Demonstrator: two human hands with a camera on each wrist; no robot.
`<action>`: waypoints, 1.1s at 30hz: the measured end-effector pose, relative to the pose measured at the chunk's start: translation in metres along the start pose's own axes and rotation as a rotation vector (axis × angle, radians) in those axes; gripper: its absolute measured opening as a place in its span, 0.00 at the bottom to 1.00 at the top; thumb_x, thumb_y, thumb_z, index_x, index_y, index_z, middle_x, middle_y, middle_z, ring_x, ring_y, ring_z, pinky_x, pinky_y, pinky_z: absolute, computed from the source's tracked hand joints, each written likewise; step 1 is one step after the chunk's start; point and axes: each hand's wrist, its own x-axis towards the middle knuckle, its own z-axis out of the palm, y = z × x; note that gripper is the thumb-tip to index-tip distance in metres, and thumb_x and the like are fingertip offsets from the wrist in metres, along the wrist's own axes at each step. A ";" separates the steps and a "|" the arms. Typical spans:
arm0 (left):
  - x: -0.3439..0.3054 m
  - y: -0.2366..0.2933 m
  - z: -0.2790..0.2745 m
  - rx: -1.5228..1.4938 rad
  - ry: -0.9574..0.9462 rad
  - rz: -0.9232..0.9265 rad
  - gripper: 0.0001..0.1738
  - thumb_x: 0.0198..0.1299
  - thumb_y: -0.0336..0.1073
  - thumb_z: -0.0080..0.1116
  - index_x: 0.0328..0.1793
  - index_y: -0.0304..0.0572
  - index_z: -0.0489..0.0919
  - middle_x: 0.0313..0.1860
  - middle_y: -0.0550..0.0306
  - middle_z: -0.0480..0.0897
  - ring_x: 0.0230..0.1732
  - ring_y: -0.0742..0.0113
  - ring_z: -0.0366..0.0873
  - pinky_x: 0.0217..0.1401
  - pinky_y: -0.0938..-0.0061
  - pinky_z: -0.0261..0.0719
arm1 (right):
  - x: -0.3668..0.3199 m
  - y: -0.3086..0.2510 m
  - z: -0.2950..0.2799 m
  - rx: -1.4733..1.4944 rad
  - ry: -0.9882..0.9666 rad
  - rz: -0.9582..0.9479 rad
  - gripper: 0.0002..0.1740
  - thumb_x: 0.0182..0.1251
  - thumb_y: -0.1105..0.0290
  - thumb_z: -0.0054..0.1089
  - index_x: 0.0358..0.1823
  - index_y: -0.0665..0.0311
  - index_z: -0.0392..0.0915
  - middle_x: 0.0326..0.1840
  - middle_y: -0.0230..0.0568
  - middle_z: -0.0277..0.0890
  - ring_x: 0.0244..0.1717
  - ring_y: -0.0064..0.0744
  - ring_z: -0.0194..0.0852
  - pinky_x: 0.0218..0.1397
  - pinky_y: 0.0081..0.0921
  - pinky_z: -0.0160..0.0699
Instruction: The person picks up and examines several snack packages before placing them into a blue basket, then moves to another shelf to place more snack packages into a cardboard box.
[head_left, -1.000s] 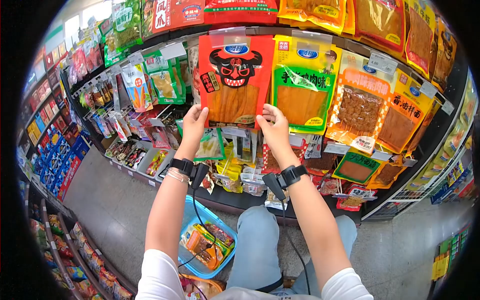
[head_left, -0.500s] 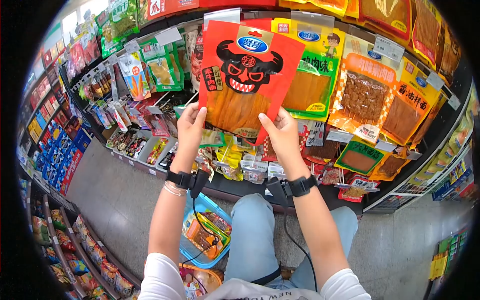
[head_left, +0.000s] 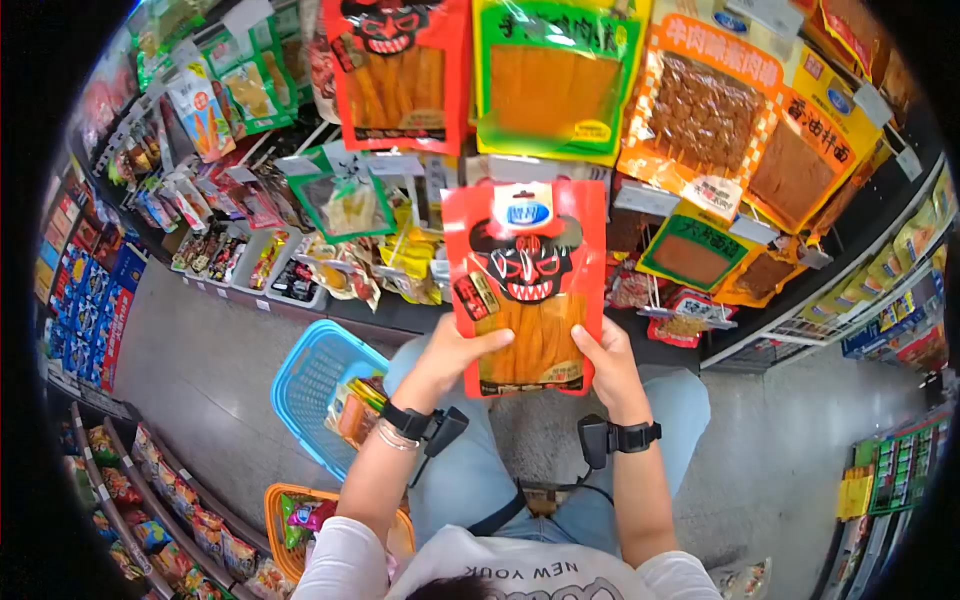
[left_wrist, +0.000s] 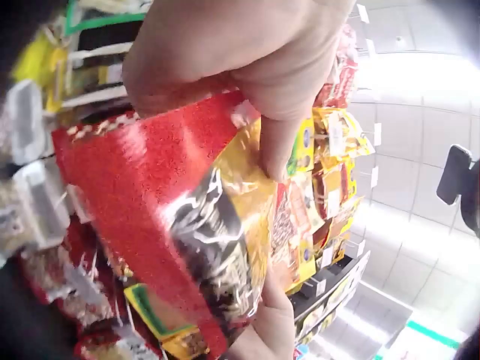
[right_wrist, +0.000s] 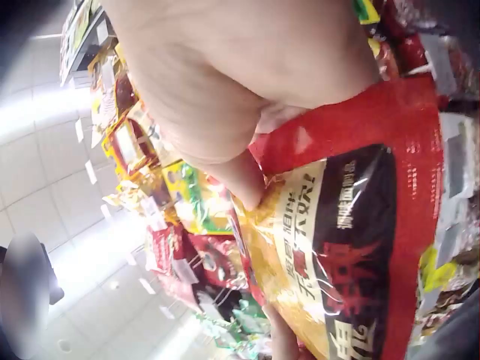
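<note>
Both hands hold a red snack packet (head_left: 525, 265) in front of the body, upright, its black horned mask and clear window of brown strips facing up at the head camera. My left hand (head_left: 450, 355) grips its lower left edge with the thumb over the front. At the lower right edge, my right hand (head_left: 615, 370) pinches it the same way. In the left wrist view the packet's red border (left_wrist: 135, 195) runs below the left hand (left_wrist: 232, 52). White and red lettering shows on the packet (right_wrist: 360, 225) in the right wrist view, beside the right hand (right_wrist: 247, 82).
A matching red packet (head_left: 400, 100) hangs on the rack, beside a green-and-yellow one (head_left: 555, 75) and an orange-checked one (head_left: 705, 100). On the floor at left stand a blue basket (head_left: 290, 370) with packets inside and an orange basket (head_left: 275, 510). Shelves (head_left: 170, 510) line the lower left.
Both hands have brought the red packet off the rack, down and towards the body. A matching packet shows where it hung. The head view has tilted down, showing more of the baskets.
</note>
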 end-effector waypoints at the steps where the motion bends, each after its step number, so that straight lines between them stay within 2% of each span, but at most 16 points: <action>1: -0.001 -0.018 0.013 -0.012 -0.036 -0.050 0.23 0.51 0.32 0.69 0.54 0.35 0.77 0.48 0.60 0.81 0.47 0.74 0.76 0.52 0.74 0.75 | -0.010 0.008 -0.012 -0.007 0.018 0.047 0.18 0.65 0.71 0.58 0.54 0.71 0.72 0.50 0.37 0.76 0.48 0.22 0.74 0.54 0.24 0.72; 3: -0.004 -0.042 0.030 -0.057 -0.112 -0.140 0.23 0.51 0.30 0.68 0.55 0.36 0.77 0.50 0.59 0.80 0.49 0.73 0.76 0.54 0.73 0.74 | -0.032 0.020 -0.036 -0.069 0.022 0.120 0.20 0.61 0.72 0.63 0.54 0.70 0.72 0.49 0.36 0.76 0.47 0.23 0.74 0.53 0.25 0.73; 5: -0.003 -0.076 0.041 -0.094 -0.199 -0.264 0.25 0.51 0.28 0.68 0.57 0.35 0.75 0.53 0.58 0.79 0.53 0.71 0.75 0.56 0.72 0.73 | -0.051 0.037 -0.050 -0.097 0.064 0.116 0.21 0.58 0.74 0.65 0.54 0.68 0.72 0.49 0.35 0.77 0.47 0.23 0.74 0.53 0.25 0.73; 6: -0.003 -0.088 0.047 -0.089 -0.211 -0.319 0.24 0.50 0.28 0.68 0.56 0.35 0.76 0.52 0.58 0.80 0.52 0.72 0.76 0.56 0.73 0.73 | -0.056 0.046 -0.057 -0.037 0.082 0.163 0.22 0.56 0.75 0.66 0.53 0.67 0.73 0.48 0.33 0.77 0.46 0.23 0.74 0.51 0.24 0.74; 9: -0.007 -0.113 0.062 -0.033 -0.195 -0.366 0.23 0.50 0.29 0.68 0.54 0.35 0.77 0.49 0.58 0.81 0.49 0.72 0.77 0.54 0.73 0.74 | -0.072 0.060 -0.076 -0.013 0.153 0.245 0.21 0.57 0.76 0.66 0.53 0.67 0.73 0.47 0.32 0.77 0.45 0.22 0.75 0.50 0.23 0.74; 13: -0.004 -0.123 0.065 0.027 -0.191 -0.360 0.21 0.50 0.29 0.68 0.52 0.35 0.78 0.46 0.58 0.82 0.45 0.73 0.78 0.50 0.75 0.75 | -0.073 0.065 -0.079 0.038 0.164 0.247 0.19 0.58 0.76 0.65 0.51 0.67 0.74 0.47 0.33 0.78 0.46 0.22 0.76 0.50 0.24 0.75; 17: -0.004 -0.127 0.065 -0.011 -0.165 -0.337 0.18 0.51 0.27 0.67 0.50 0.34 0.79 0.44 0.58 0.83 0.43 0.73 0.79 0.49 0.75 0.76 | -0.073 0.069 -0.082 -0.009 0.174 0.260 0.18 0.58 0.77 0.64 0.51 0.67 0.74 0.48 0.34 0.78 0.46 0.22 0.75 0.50 0.24 0.75; 20: 0.001 -0.127 0.066 0.063 -0.159 -0.285 0.20 0.51 0.26 0.67 0.51 0.33 0.78 0.46 0.57 0.82 0.44 0.74 0.78 0.50 0.75 0.76 | -0.073 0.071 -0.081 0.019 0.205 0.200 0.21 0.58 0.77 0.64 0.54 0.68 0.72 0.50 0.37 0.77 0.49 0.25 0.75 0.53 0.26 0.74; 23: 0.010 -0.155 0.064 0.147 0.019 -0.131 0.20 0.51 0.26 0.66 0.52 0.33 0.77 0.46 0.57 0.82 0.45 0.73 0.78 0.51 0.76 0.75 | -0.072 0.093 -0.088 0.065 0.420 0.122 0.19 0.60 0.76 0.62 0.53 0.68 0.72 0.49 0.36 0.77 0.49 0.25 0.75 0.53 0.26 0.73; 24: 0.011 -0.153 0.064 0.255 0.014 -0.033 0.26 0.49 0.32 0.69 0.55 0.35 0.76 0.52 0.50 0.80 0.53 0.65 0.77 0.58 0.71 0.72 | -0.073 0.094 -0.091 0.071 0.502 0.125 0.17 0.63 0.74 0.59 0.53 0.69 0.72 0.49 0.35 0.77 0.48 0.26 0.75 0.52 0.26 0.73; 27: 0.005 -0.145 0.071 0.683 -0.064 0.076 0.34 0.46 0.35 0.72 0.61 0.36 0.72 0.65 0.44 0.69 0.67 0.59 0.65 0.66 0.65 0.65 | -0.074 0.101 -0.096 -0.101 0.527 0.049 0.14 0.65 0.71 0.57 0.50 0.69 0.74 0.45 0.34 0.78 0.44 0.26 0.75 0.50 0.26 0.73; 28: 0.006 -0.155 0.072 0.572 -0.144 0.107 0.40 0.40 0.46 0.75 0.62 0.42 0.73 0.68 0.40 0.65 0.70 0.52 0.61 0.69 0.63 0.60 | -0.077 0.103 -0.099 -0.206 0.434 0.094 0.18 0.66 0.71 0.55 0.56 0.69 0.71 0.49 0.36 0.75 0.46 0.25 0.73 0.53 0.26 0.71; 29: 0.005 -0.158 0.075 0.537 -0.258 0.112 0.43 0.42 0.45 0.74 0.65 0.40 0.70 0.69 0.41 0.64 0.71 0.54 0.60 0.69 0.65 0.60 | -0.081 0.108 -0.097 -0.159 0.324 0.082 0.20 0.66 0.71 0.55 0.58 0.69 0.69 0.53 0.38 0.73 0.49 0.26 0.72 0.55 0.26 0.70; 31: -0.004 -0.154 0.089 0.164 -0.305 -0.109 0.41 0.45 0.40 0.73 0.65 0.36 0.69 0.71 0.46 0.61 0.73 0.61 0.54 0.70 0.68 0.59 | -0.084 0.107 -0.081 -0.065 0.102 0.057 0.25 0.65 0.72 0.55 0.64 0.68 0.65 0.60 0.41 0.69 0.55 0.26 0.69 0.58 0.26 0.68; 32: -0.007 -0.150 0.088 0.265 -0.288 -0.023 0.35 0.50 0.40 0.70 0.63 0.34 0.70 0.64 0.49 0.69 0.67 0.64 0.64 0.63 0.71 0.67 | -0.084 0.106 -0.075 -0.048 0.005 -0.019 0.31 0.65 0.73 0.55 0.69 0.66 0.58 0.69 0.44 0.59 0.63 0.28 0.63 0.62 0.25 0.65; 33: -0.005 -0.150 0.084 0.197 -0.303 -0.129 0.33 0.52 0.40 0.68 0.63 0.34 0.70 0.61 0.50 0.72 0.63 0.65 0.67 0.61 0.71 0.68 | -0.086 0.099 -0.072 -0.117 -0.024 0.025 0.31 0.65 0.73 0.55 0.70 0.65 0.58 0.70 0.45 0.58 0.64 0.29 0.61 0.63 0.26 0.65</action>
